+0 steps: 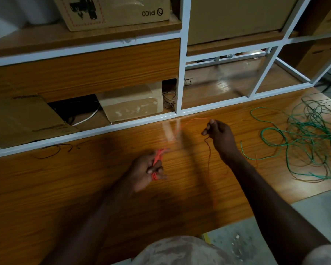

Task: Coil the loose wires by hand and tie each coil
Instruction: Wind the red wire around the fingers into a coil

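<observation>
My left hand clamps a small orange wire coil at frame centre; my right hand pinches its loose tail, so winding seems unfinished and untied. The green wire tangle at right lies uncoiled on the surface.

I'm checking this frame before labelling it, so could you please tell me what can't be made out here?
- Head view: the red wire between the left hand and right hand is motion-blurred, so its path is unclear.
- The red coil is mostly covered by the left hand's fingers; its loop count is hidden.
- The green wire tangle is cut off by the right edge.
- Under the shelf, dark cables are lost in shadow.
</observation>
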